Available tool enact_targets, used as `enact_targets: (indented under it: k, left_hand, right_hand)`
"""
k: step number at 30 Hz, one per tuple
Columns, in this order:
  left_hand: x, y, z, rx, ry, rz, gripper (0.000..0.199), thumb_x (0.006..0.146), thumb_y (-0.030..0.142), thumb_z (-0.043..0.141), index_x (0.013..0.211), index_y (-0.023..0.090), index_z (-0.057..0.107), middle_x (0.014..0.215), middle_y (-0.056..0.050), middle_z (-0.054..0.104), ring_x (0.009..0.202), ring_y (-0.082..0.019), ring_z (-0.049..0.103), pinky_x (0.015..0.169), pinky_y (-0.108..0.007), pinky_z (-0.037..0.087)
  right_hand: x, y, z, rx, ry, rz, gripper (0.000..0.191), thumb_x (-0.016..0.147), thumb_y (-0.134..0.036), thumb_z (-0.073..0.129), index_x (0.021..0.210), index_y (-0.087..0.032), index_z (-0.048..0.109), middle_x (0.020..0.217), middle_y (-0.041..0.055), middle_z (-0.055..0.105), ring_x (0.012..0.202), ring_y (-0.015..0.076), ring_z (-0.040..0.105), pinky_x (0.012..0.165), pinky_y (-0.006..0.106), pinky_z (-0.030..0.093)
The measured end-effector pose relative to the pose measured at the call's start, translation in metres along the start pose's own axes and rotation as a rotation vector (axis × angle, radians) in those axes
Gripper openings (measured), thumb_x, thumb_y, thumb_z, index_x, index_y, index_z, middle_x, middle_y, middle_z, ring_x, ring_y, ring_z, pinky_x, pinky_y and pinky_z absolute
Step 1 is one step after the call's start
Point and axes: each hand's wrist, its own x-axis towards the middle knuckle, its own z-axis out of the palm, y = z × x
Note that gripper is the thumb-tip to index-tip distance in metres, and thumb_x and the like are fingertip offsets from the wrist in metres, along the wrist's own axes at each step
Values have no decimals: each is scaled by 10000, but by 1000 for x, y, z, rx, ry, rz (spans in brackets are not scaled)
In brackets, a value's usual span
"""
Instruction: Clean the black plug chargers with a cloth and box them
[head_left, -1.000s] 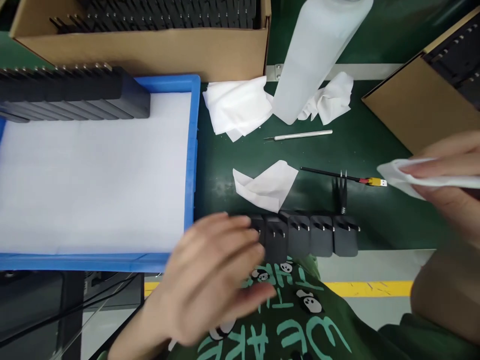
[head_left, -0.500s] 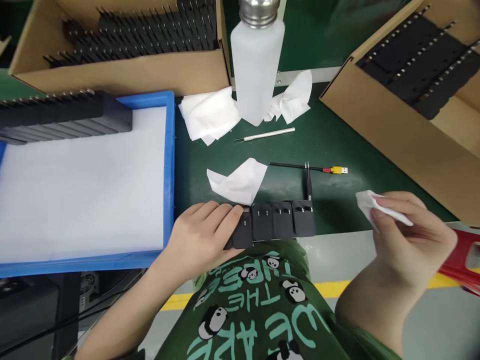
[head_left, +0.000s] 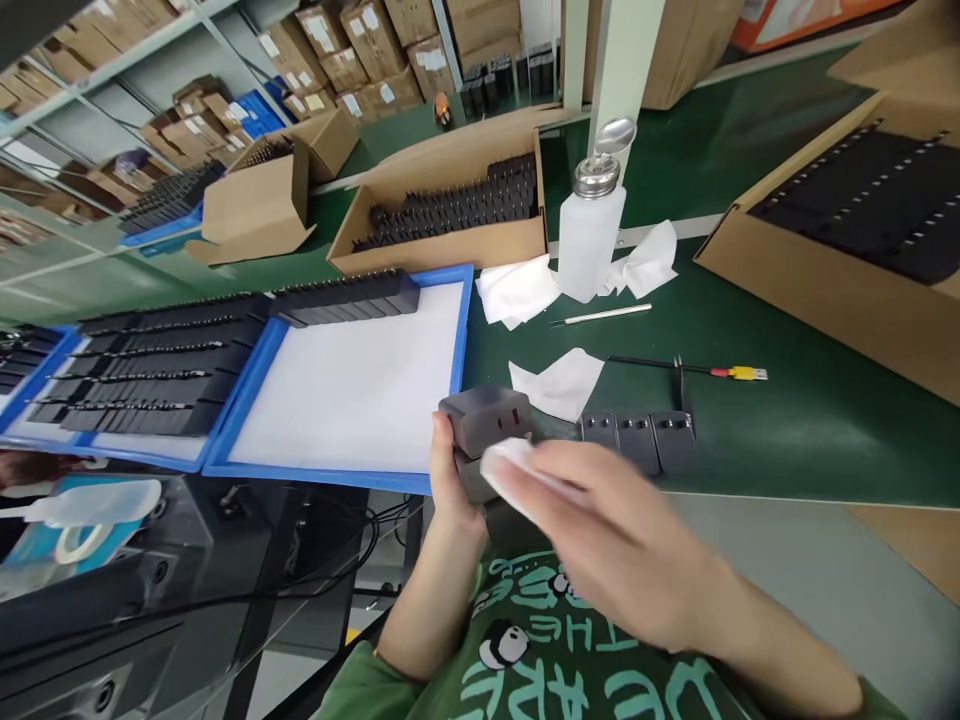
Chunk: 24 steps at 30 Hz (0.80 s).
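Observation:
My left hand (head_left: 451,485) is wrapped round several dark grey plug-in chargers (head_left: 486,420), held together above the table's front edge. The top one shows two small slots on its face. My right hand (head_left: 615,545), blurred by motion, pinches a folded white wipe (head_left: 514,468) in front of these chargers; I cannot tell whether the wipe touches them. Behind the right hand, a short row of chargers (head_left: 637,442) lies on the table with metal prongs up. Tweezers (head_left: 679,385) stick out behind that row.
A loose white wipe (head_left: 559,385), a pen-like tool (head_left: 607,315) and a USB cable (head_left: 709,371) lie beyond. A dispenser bottle (head_left: 591,235) stands at the back. A blue tray (head_left: 345,395) is to the left, with cardboard boxes (head_left: 465,240) behind and to the right.
My left hand has lifted several chargers off the table and turned them. My right hand has brought its wipe leftward to them. The view has tilted up, showing more of the room.

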Motion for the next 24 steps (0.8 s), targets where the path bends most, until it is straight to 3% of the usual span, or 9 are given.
enact_targets:
  k: [2,6,10,15,19,22,24]
  left_hand:
    - [-2,0,1,-35,-47,-33,660,693,788,683,890,160,724,779,-64,723,674,-190,685,625,-297,571]
    - [-3,2,-3,-73,-136,-94,695,671,816,676,868,150,715,675,-51,675,572,-185,640,522,-299,536]
    - [-5,2,-6,-115,-144,-114,603,783,763,604,886,181,728,744,-30,702,687,-189,690,618,-294,576]
    - [-8,2,-1,-167,-110,-137,679,659,815,687,815,155,715,655,-31,664,551,-161,621,501,-274,528]
    - [-10,5,0,-204,-12,-152,650,744,777,642,826,138,728,728,-56,706,667,-182,682,619,-270,568]
    - [-10,9,-1,-218,11,-163,617,697,744,713,842,144,733,684,-44,687,601,-172,651,564,-276,549]
    - [-9,12,-3,-225,14,-172,627,637,741,760,833,147,730,667,-44,680,572,-170,637,547,-283,543]
  right_hand:
    - [17,4,11,-33,14,-61,278,1042,-217,405,1183,-235,644,1003,23,698,878,136,637,769,245,520]
    - [17,22,13,-182,224,-64,362,979,-82,419,1213,-233,650,1053,74,664,954,182,610,838,318,505]
    - [11,22,7,-118,60,-180,287,994,-139,450,1130,-240,681,1012,49,674,908,169,609,817,299,509]
    - [18,14,2,-153,61,-97,319,992,-84,393,1088,-197,675,993,80,666,915,192,601,782,330,483]
    - [24,-8,8,79,-189,-96,300,1053,-253,392,829,-207,586,767,-1,594,707,119,558,654,251,468]
    - [25,-13,12,-29,-102,81,288,1056,-219,371,844,-206,566,738,2,550,649,115,517,584,251,426]
    - [23,-13,16,-111,-7,-6,286,1040,-156,373,853,-196,587,708,8,528,639,122,498,585,265,413]
